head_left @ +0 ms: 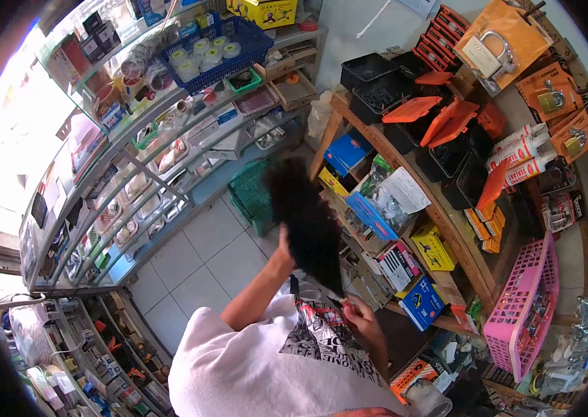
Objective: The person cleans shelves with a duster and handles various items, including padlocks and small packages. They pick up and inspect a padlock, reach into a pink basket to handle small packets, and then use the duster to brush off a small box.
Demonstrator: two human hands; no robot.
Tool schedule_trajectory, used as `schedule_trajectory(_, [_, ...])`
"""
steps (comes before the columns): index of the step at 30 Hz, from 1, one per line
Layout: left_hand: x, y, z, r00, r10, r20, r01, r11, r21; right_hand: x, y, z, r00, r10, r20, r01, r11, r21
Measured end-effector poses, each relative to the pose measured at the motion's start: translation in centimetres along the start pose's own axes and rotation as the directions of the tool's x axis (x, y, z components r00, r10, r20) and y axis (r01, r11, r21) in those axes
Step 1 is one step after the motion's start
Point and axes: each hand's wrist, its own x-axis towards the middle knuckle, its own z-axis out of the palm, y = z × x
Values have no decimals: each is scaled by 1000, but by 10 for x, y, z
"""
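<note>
Right hand (362,317) clenched on black feather duster (308,233) by its handle; left hand (283,249) at the plumes (fingers hidden, can't tell).

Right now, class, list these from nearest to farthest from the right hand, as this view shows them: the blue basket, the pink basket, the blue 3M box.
From the right hand:
1. Blue 3M box, just right.
2. Pink basket, farther right.
3. Blue basket, top left, across the floor.

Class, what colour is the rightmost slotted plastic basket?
The rightmost slotted plastic basket is pink; best view: head.
</note>
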Motion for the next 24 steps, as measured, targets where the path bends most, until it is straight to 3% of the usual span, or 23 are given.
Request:
schedule_trajectory(2, [-4, -14, -4, 976, -195, -99, 142, 908, -395, 7, -2, 4, 999, 42, -32, -39, 995, 92])
schedule_trajectory(5, [-1, 11, 25, 962, -260, -84, 198, 875, -442, 11, -2, 12, 997, 15, -78, -5, 992, 127])
schedule_trajectory(8, [5, 31, 13, 981, -85, 177, 156, 884, -440, 8, 9, 14, 994, -79, -78, 80, 997, 16])
schedule_trajectory(11, [11, 51, 2, 999, -25, 42, 41, 896, -442, -5, 14, 1, 1000, -30, 4, 30, 1000, -9])
schedule_trajectory(14, [13, 71, 6, 999, -11, -46, -7, 927, -375, -10, 16, 4, 996, 11, -89, 2, 990, 140])
schedule_trajectory(16, [10, 78, 22, 982, -4, -190, -50, 960, -277, -14, 2, 13, 996, 9, -87, -4, 998, 58])
schedule_trajectory(19, [17, 62, -11, 999, 43, 11, -35, 914, -404, -11, 3, 9, 997, -36, -74, 35, 999, -12])
schedule_trajectory(22, [6, 72, 9, 999, 34, 5, -28, 898, -439, -6, 6, 4, 989, -63, -137, 66, 998, 12])
schedule_trajectory(23, [5, 77, 17, 972, -34, -231, -38, 953, -299, -6, 6, 4, 983, -65, -172, 71, 997, 33])
schedule_trajectory(24, [7, 76, 14, 988, -39, -152, -15, 940, -341, -7, 6, 2, 988, -49, -147, 51, 999, 11])
